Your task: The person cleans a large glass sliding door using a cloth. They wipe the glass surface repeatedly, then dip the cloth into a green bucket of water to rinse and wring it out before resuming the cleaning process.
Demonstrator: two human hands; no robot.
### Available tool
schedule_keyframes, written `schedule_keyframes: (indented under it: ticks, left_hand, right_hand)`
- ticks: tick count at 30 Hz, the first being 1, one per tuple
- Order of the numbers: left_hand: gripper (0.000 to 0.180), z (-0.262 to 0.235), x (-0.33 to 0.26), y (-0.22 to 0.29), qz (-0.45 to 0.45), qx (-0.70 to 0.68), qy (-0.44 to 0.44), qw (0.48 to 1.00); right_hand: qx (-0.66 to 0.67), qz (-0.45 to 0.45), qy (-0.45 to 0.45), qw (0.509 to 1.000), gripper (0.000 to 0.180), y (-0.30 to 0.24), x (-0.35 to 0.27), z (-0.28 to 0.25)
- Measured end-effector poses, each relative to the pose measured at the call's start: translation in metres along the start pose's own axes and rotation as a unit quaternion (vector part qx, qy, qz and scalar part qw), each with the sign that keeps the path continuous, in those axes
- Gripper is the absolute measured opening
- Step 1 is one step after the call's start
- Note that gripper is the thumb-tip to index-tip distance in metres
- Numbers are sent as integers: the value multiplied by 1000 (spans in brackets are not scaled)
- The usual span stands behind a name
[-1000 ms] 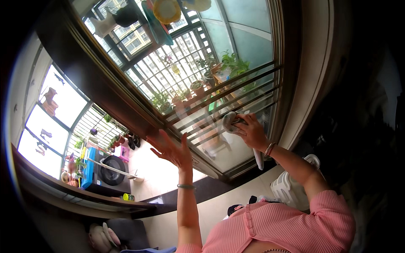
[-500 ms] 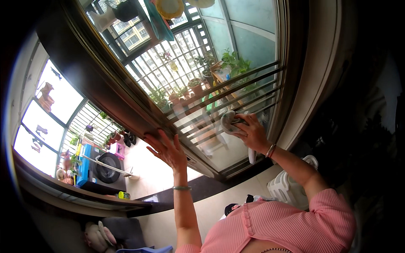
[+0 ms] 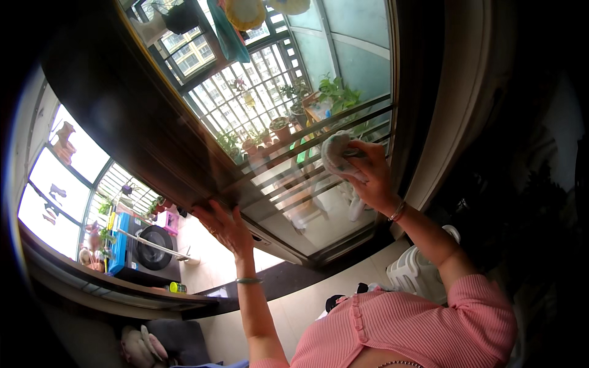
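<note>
Below me I see a pale beige tiled floor (image 3: 276,316), with a white slatted plastic basket (image 3: 417,273) standing on it to my right. To my left a dark grey seat (image 3: 184,337) is on the same floor, and a pale plush toy (image 3: 144,346) lies on or against it; I can't tell which. Past a dark threshold strip (image 3: 282,285), I see the brightly lit balcony floor (image 3: 208,245) bearing a black front-loading washing machine (image 3: 154,246) with a blue side. A pink box (image 3: 167,222) sits near the machine.
</note>
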State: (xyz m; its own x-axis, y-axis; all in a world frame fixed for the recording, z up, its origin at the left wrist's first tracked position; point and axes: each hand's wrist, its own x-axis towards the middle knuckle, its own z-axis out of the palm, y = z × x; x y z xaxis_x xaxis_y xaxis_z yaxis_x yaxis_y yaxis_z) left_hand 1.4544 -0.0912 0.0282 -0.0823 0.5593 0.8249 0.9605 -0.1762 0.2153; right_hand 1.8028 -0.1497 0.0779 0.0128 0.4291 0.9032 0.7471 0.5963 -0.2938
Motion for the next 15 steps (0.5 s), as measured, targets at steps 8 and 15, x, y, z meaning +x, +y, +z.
schedule_keyframes:
  ticks: [8,15]
  left_hand:
    - [69,-12,2,-46,21,19,32,999]
    - [66,-24,7,-92,32,33,58,997]
  right_hand:
    - [261,256,124,923,80,44,-12,-32]
    - [272,364,10,891,99,80,-54,-33]
